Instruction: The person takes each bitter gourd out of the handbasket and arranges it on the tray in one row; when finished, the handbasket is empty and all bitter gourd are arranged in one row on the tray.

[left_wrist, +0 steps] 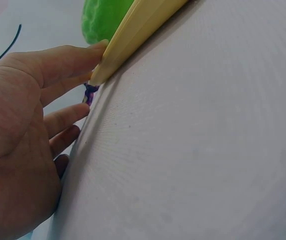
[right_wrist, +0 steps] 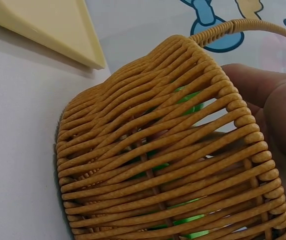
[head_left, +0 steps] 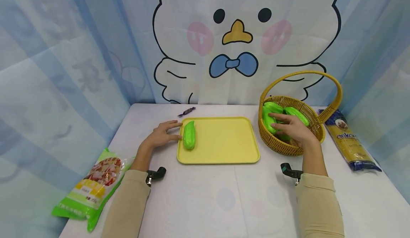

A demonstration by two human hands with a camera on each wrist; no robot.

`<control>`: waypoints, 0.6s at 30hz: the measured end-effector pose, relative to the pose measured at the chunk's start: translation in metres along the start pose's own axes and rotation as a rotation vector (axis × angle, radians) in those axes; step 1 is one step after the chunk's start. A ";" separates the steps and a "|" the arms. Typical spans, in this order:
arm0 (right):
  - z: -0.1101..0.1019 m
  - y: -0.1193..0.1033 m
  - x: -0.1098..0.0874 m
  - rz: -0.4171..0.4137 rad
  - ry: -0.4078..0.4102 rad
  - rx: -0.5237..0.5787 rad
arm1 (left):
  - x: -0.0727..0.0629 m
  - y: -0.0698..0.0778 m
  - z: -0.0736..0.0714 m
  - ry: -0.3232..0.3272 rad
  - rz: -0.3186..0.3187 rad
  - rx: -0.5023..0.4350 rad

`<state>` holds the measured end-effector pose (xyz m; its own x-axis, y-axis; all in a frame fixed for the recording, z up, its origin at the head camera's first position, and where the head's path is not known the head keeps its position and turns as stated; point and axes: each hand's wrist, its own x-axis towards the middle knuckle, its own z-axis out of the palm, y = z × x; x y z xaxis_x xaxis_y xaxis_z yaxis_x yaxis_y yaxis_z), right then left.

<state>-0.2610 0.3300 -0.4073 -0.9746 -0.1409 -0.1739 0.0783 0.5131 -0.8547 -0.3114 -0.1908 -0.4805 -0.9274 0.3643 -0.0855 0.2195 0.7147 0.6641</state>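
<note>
A yellow tray (head_left: 224, 141) lies on the table with a bright green, bumpy bitter melon (head_left: 189, 136) near its left end. Fingertips of my left hand (head_left: 162, 134) touch the tray's left rim, the fingers fairly straight; in the left wrist view the thumb (left_wrist: 73, 59) is right at the rim. At the right, my right hand (head_left: 296, 129) reaches over the rim of a wicker basket (head_left: 278, 145), fingers spread over several green bitter melons (head_left: 268, 118). Woven strands hide much of that hand in the right wrist view.
A wrapped candy (head_left: 187, 112) lies behind the tray. To the left is a green food bag (head_left: 96, 188); right of the basket lies a yellow and blue pasta packet (head_left: 350, 141). The basket's tall handle (head_left: 301, 72) arches above it. A printed curtain (head_left: 237, 88) hangs behind the table.
</note>
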 end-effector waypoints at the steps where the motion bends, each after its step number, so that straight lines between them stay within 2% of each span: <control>1: 0.000 0.000 0.000 0.001 -0.003 -0.002 | 0.000 0.000 0.000 0.001 0.004 -0.002; 13: -0.001 0.002 -0.001 -0.031 0.001 0.037 | -0.001 0.001 0.000 0.004 -0.002 0.003; 18: -0.006 0.004 -0.003 -0.053 0.024 0.099 | -0.001 -0.001 0.000 0.005 0.003 -0.003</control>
<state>-0.2590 0.3377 -0.4070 -0.9826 -0.1448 -0.1163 0.0455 0.4194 -0.9066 -0.3106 -0.1916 -0.4809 -0.9283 0.3631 -0.0800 0.2210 0.7119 0.6666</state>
